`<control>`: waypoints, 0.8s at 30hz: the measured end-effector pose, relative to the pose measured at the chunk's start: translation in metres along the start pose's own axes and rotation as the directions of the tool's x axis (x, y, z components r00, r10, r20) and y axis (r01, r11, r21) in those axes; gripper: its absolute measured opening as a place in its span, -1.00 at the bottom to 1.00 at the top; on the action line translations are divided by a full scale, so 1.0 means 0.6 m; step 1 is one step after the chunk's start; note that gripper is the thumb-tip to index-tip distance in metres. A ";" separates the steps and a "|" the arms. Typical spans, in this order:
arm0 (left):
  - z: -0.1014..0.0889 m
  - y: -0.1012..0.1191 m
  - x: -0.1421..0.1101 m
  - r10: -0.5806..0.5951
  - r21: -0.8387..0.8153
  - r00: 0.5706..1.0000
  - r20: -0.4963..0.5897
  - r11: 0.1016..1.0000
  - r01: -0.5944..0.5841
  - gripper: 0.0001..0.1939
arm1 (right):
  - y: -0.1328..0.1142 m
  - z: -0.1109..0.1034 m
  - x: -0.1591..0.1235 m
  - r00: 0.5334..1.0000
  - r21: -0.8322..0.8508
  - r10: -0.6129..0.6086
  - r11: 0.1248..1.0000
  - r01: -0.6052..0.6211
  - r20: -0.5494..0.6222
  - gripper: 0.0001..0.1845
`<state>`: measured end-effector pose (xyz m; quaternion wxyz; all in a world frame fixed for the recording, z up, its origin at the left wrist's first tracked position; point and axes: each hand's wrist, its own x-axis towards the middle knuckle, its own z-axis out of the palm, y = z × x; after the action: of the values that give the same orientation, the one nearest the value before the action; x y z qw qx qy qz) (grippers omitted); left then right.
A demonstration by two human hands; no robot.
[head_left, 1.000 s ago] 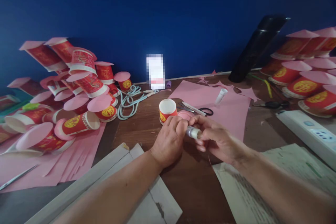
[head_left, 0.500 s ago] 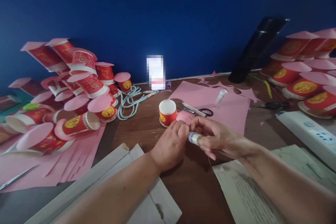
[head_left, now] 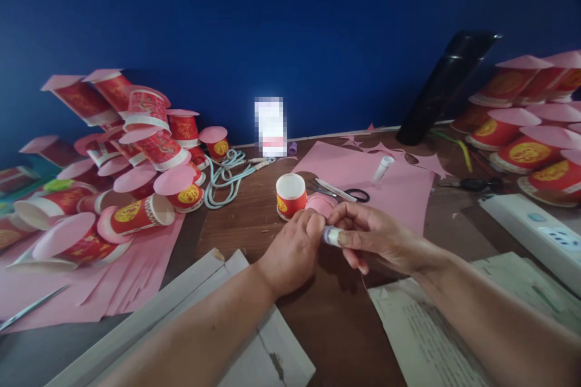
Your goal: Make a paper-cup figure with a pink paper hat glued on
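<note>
Near the middle of the table my left hand (head_left: 290,251) is closed round a pink paper piece (head_left: 320,204), whose rounded edge shows beyond the knuckles. My right hand (head_left: 376,239) pinches a short glue stick (head_left: 333,236) with a whitish tube and a purplish end. That end lies close against my left thumb; whether it touches the paper is hidden. A thin thread hangs below my right fingers. Just beyond my left hand a red paper cup (head_left: 291,196) with a gold emblem stands upright, its pale inside facing up.
Scissors (head_left: 360,195) and a white tube (head_left: 384,169) lie on or by a pink sheet (head_left: 354,163). Pink-topped red cups (head_left: 149,148) crowd the left, more at right. A black flask (head_left: 447,87), power strip (head_left: 535,242), blue cable (head_left: 222,181) and cardboard (head_left: 218,314) surround the work spot.
The glue stick has turned slightly to lie flatter, its right end a little higher and nearer my left hand. My left hand keeps nearly the same place.
</note>
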<state>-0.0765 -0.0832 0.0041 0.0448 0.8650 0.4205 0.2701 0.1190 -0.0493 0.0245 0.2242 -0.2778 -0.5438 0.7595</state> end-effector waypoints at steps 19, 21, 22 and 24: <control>0.008 0.002 0.001 -0.084 -0.146 0.996 0.038 0.985 0.089 -0.76 | -0.002 0.009 -0.001 0.999 0.082 0.027 0.996 -0.024 -0.031 -0.81; 0.007 0.003 0.001 -0.097 -0.116 0.994 0.048 0.988 0.102 -0.76 | -0.002 0.012 0.000 0.998 0.048 0.018 0.999 -0.015 -0.062 -0.80; 0.006 0.003 0.001 -0.101 -0.107 0.994 0.049 0.989 0.106 -0.76 | -0.002 0.014 0.000 0.997 0.036 0.011 0.999 -0.008 -0.071 -0.79; 0.005 0.003 0.000 -0.107 -0.097 0.993 0.041 0.989 0.110 -0.76 | -0.004 0.016 0.001 0.996 0.022 -0.004 1.000 0.006 -0.087 -0.77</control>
<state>-0.0738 -0.0837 0.0024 0.1099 0.8422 0.4522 0.2722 0.1122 -0.0551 0.0290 0.2525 -0.3066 -0.5259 0.7521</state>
